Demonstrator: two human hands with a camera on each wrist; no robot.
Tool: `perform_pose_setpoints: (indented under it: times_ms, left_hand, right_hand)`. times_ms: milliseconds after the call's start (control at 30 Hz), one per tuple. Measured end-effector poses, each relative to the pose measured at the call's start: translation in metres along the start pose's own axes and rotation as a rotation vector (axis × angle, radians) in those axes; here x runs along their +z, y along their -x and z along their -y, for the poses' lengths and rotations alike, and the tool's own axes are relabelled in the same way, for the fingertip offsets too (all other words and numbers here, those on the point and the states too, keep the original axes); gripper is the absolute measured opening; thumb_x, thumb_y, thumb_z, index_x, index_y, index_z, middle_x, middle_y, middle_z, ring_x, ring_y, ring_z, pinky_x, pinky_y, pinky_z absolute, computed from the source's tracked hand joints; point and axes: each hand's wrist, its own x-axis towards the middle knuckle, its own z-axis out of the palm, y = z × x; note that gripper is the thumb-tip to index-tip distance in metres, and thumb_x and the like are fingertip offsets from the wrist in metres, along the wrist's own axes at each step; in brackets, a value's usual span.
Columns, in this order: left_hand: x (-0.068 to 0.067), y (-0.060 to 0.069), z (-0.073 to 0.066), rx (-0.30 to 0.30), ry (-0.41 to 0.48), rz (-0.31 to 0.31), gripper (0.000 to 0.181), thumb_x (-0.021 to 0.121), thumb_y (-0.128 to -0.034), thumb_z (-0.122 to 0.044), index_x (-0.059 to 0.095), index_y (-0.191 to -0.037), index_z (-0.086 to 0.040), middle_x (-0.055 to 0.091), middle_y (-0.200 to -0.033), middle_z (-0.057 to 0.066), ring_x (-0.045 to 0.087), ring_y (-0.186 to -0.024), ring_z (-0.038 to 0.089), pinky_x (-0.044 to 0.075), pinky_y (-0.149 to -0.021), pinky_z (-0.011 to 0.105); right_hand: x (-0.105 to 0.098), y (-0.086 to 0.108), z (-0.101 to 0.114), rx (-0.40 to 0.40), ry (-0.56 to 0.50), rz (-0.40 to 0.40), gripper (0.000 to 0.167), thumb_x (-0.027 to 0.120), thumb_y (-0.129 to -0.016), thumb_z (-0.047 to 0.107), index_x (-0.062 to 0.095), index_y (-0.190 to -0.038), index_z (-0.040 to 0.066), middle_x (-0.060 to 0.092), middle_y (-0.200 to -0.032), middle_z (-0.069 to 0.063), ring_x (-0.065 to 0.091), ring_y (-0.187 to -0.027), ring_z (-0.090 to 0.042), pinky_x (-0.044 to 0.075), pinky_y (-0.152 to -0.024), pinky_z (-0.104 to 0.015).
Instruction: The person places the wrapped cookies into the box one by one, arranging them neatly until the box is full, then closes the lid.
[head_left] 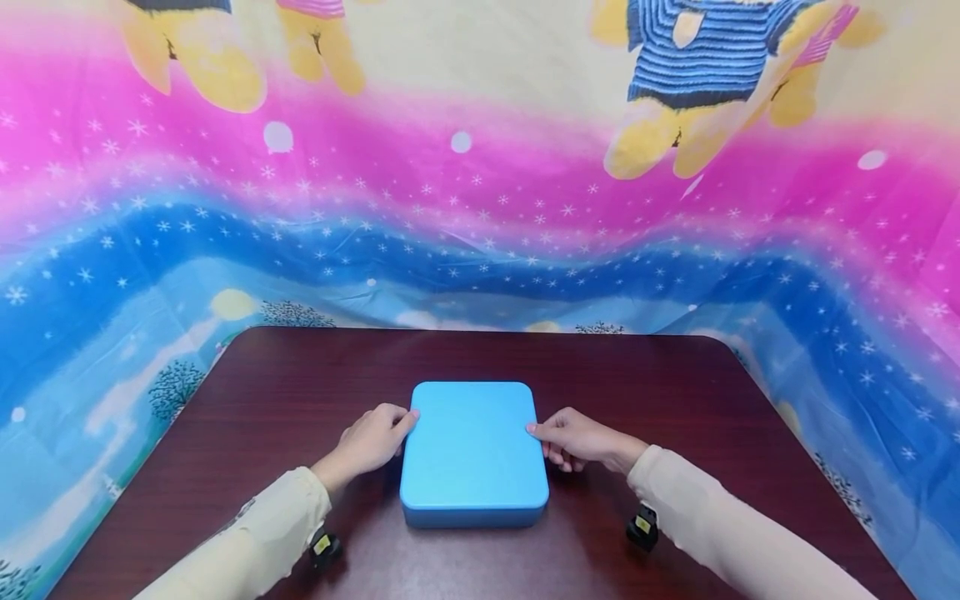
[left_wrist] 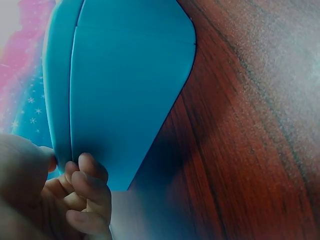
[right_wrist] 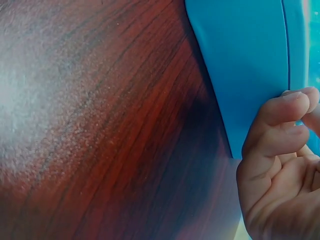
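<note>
A light-blue box with rounded corners stands on the table, its flat lid on top. At the lid's left edge my left hand pinches, thumb on the upper rim and curled fingers by the seam. My right hand grips the opposite edge in the same way. In the left wrist view, a thin seam parts the lid from the box wall, and fingertips touch near it. The right wrist view has the fingertips at the seam under the lid. What the box holds is hidden.
The dark red-brown wooden table has rounded far corners. A patterned cloth in pink, blue and cream hangs behind it and along both sides. Small black devices are strapped at the left wrist and right wrist.
</note>
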Motion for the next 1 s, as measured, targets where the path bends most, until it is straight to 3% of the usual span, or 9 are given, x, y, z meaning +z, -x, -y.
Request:
perform_pose_setpoints:
  times_ms: [233,367,667,867,1000]
  left_hand:
    - [0.001,0.001,0.003,-0.009,0.009,-0.003,0.046,0.047,-0.1061,-0.043,0.057,-0.071,-0.014,0.058,-0.062,0.004,0.055,-0.061,0.015,0.037,-0.058,0.033]
    - [0.001,0.001,0.006,0.007,0.028,-0.021,0.049,0.048,-0.1056,-0.044,0.057,-0.070,-0.012,0.054,-0.058,0.001,0.055,-0.060,0.015,0.037,-0.056,0.032]
    - [0.001,0.000,0.016,0.030,0.200,0.005,0.045,0.051,-0.1057,-0.037,0.059,-0.070,-0.011,0.058,-0.059,0.006,0.052,-0.050,0.016,0.043,-0.052,0.030]
    - [-0.004,0.001,0.013,0.031,0.195,-0.023,0.042,0.053,-0.1049,-0.035,0.059,-0.071,-0.010,0.060,-0.062,0.005,0.053,-0.050,0.015,0.043,-0.053,0.030]
    - [-0.009,0.000,0.013,0.040,0.173,-0.060,0.040,0.053,-0.1048,-0.032,0.057,-0.071,-0.011,0.062,-0.064,0.010,0.053,-0.051,0.016,0.042,-0.051,0.029]
  right_hand:
    - [0.001,-0.001,0.000,-0.032,0.007,0.000,0.054,0.053,-0.103,0.047,0.061,-0.073,0.003,0.050,-0.055,0.002,0.045,-0.050,-0.011,0.037,-0.047,-0.026]
    - [0.002,-0.002,0.000,-0.057,0.045,-0.043,0.051,0.053,-0.103,0.046,0.060,-0.071,0.007,0.053,-0.058,0.002,0.046,-0.050,-0.011,0.037,-0.047,-0.026]
    - [0.009,0.000,0.000,-0.138,0.140,-0.181,0.047,0.057,-0.102,0.042,0.064,-0.077,0.004,0.060,-0.068,-0.007,0.051,-0.051,-0.017,0.039,-0.045,-0.027]
    - [0.007,0.000,0.002,-0.165,0.157,-0.217,0.042,0.059,-0.102,0.038,0.066,-0.080,0.003,0.063,-0.073,-0.019,0.053,-0.053,-0.020,0.042,-0.046,-0.030]
    - [0.004,-0.001,0.002,-0.175,0.160,-0.257,0.038,0.059,-0.102,0.035,0.065,-0.080,0.004,0.062,-0.072,-0.019,0.053,-0.054,-0.021,0.045,-0.048,-0.032]
